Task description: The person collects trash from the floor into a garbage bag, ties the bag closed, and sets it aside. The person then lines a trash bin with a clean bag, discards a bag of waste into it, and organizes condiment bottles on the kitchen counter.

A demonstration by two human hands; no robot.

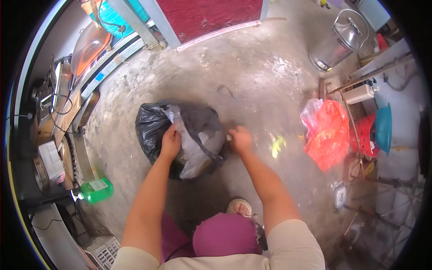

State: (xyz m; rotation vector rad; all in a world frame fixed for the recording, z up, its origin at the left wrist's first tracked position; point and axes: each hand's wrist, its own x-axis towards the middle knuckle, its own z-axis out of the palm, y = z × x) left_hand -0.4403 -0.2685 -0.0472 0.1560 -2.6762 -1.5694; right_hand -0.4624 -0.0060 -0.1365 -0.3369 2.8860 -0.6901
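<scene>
We have black bag (150,126) on floor (265,85), ahead of our sandalled foot (241,209). Our left hand (170,144): over bag's middle, fingers closed on its plastic. Our right hand (242,140): at bag's right side, fingers curled; whether they grip bag, we cannot tell. Well apart to right, we see red bag (330,130), near teal basin (383,129). To left: green bottle (97,191).

1 black bag (194,118), 1 green bottle (97,191).
</scene>
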